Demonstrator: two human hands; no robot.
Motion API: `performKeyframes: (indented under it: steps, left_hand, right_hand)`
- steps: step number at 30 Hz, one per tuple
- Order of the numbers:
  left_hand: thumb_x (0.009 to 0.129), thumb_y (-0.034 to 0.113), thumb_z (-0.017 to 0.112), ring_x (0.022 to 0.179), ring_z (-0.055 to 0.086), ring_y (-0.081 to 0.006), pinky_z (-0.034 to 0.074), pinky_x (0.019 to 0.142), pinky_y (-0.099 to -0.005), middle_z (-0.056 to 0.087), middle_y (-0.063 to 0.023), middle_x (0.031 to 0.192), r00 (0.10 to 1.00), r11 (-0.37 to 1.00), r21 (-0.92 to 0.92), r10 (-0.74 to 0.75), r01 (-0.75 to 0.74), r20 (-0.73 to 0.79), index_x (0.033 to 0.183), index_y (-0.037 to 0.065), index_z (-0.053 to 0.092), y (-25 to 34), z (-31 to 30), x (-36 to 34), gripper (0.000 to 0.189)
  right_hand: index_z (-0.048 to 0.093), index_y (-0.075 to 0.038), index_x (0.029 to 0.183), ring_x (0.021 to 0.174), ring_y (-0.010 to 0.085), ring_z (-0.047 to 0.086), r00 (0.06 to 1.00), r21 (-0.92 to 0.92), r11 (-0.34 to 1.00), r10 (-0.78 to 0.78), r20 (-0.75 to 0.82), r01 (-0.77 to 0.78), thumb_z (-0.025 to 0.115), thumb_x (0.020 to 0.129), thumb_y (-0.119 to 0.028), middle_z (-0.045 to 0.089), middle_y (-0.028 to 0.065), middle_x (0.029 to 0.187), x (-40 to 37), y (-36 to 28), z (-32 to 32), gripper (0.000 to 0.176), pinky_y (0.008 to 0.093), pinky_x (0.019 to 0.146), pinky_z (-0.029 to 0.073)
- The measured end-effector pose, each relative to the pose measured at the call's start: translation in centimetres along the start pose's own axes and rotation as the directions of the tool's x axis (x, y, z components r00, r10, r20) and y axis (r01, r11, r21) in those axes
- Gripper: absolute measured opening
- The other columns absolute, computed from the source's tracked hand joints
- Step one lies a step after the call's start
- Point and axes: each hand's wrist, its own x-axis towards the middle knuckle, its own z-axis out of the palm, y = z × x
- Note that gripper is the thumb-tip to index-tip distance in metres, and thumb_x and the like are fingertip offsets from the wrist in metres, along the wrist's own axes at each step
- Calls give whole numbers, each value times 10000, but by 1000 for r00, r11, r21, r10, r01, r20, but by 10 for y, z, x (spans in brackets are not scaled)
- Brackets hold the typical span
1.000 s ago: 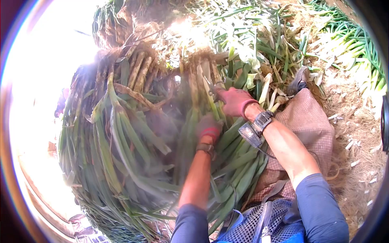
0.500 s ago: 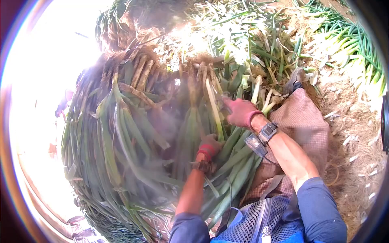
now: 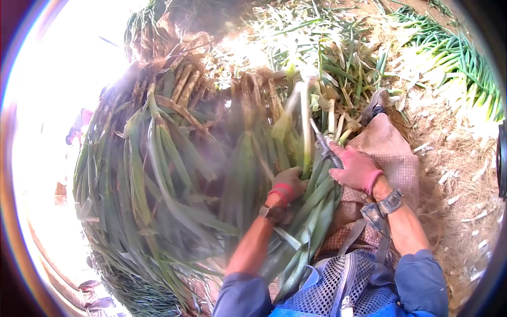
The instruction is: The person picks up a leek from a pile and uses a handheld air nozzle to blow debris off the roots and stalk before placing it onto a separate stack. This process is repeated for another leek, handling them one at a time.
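My left hand (image 3: pixel 288 185), in a pink-cuffed glove, is closed around the leafy part of a long green onion (image 3: pixel 306 129). Its pale stalk stands up beyond my fingers, with a blurred loose outer leaf beside it. My right hand (image 3: pixel 356 168), in a pink glove, grips a grey tool with a thin nozzle (image 3: pixel 326 147) that looks like an air blow gun. The nozzle points up and left, close to the stalk. A large pile of unpeeled green onions (image 3: pixel 158 158), roots still on, lies to the left of my hands.
Peeled leaf scraps (image 3: pixel 317 42) are heaped at the back. Whiter green onions (image 3: pixel 449 58) lie in a row at the upper right. A checked cloth (image 3: pixel 391 148) covers my leg, and root scraps (image 3: pixel 454 185) litter the ground at right.
My right hand has moved right and towards me, and its tool now shows clearly. My left hand has shifted slightly right; the pale stalk now stands more upright.
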Motion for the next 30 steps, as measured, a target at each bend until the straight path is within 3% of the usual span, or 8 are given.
performKeyframes:
  steps: [5, 8, 10, 12, 15, 18, 22, 30]
  left_hand:
    - [914, 122, 725, 1043, 755, -314, 558, 943, -407, 775, -214, 1124, 993, 990, -87, 117, -114, 27, 1273, 28, 730, 27, 10, 38, 371]
    - [912, 125, 724, 1103, 745, -284, 545, 985, -379, 766, -203, 1199, 987, 972, -182, 156, -147, 36, 1326, 25, 708, 18, 18, 62, 427]
    - [917, 102, 707, 1144, 728, -244, 531, 1015, -347, 763, -169, 1262, 982, 971, -186, 170, -152, 84, 1375, 28, 687, 0, 19, 67, 464]
    - [955, 122, 704, 1150, 704, -204, 523, 1019, -316, 760, -129, 1279, 975, 874, -480, 162, -71, 150, 1411, 25, 665, -16, 8, 61, 467]
    - [1001, 167, 697, 1148, 679, -176, 520, 1013, -295, 736, -97, 1322, 1000, 856, -517, 16, -14, 0, 1446, 24, 638, -33, -7, 58, 471]
    - [1024, 213, 695, 1155, 674, -169, 521, 1017, -295, 719, -106, 1359, 990, 884, -452, 138, -121, 4, 1450, 28, 633, -41, 7, 56, 468]
    - [1013, 222, 682, 973, 675, -131, 554, 878, -302, 747, -79, 1230, 977, 945, -324, 107, -43, 183, 1423, 31, 657, -19, 16, 49, 453]
    - [1015, 165, 682, 816, 637, -93, 532, 727, -266, 739, -25, 1043, 987, 703, -695, -63, 151, 151, 1304, -14, 711, -39, 4, 68, 341]
  right_hand:
    - [396, -155, 1643, 1088, 421, 679, 985, 27, 986, 165, -44, -164, 686, 870, -381, 662, 251, 1163, -18, 22, -19, 855, 476, 985, 523]
    - [413, -149, 1634, 1054, 418, 692, 958, -13, 960, 277, -76, -278, 694, 863, -388, 683, 250, 1121, -12, 26, -26, 854, 480, 963, 530]
    - [420, -147, 1629, 1051, 422, 689, 968, 96, 965, 247, -33, -243, 695, 861, -385, 681, 258, 1139, -14, 30, -21, 850, 492, 968, 529]
    - [414, -151, 1633, 1048, 422, 688, 981, 111, 975, 195, -17, -192, 693, 863, -391, 680, 260, 1139, -9, 29, -15, 853, 491, 972, 529]
    - [401, -151, 1640, 1048, 423, 686, 983, 49, 983, 181, -23, -180, 685, 868, -404, 679, 264, 1143, -3, 21, -8, 860, 486, 979, 529]
    - [394, -135, 1641, 1059, 429, 684, 996, 0, 996, 86, 22, -86, 672, 876, -413, 677, 266, 1153, 0, 6, -8, 861, 484, 987, 529]
    - [409, -95, 1624, 1069, 434, 690, 992, 35, 997, -68, 108, 65, 662, 873, -403, 687, 285, 1157, 14, -8, -2, 850, 489, 991, 534]
    - [460, -95, 1581, 1024, 440, 720, 967, -106, 992, -43, 252, 72, 639, 842, -271, 737, 277, 1097, 68, -20, -2, 780, 488, 934, 574]
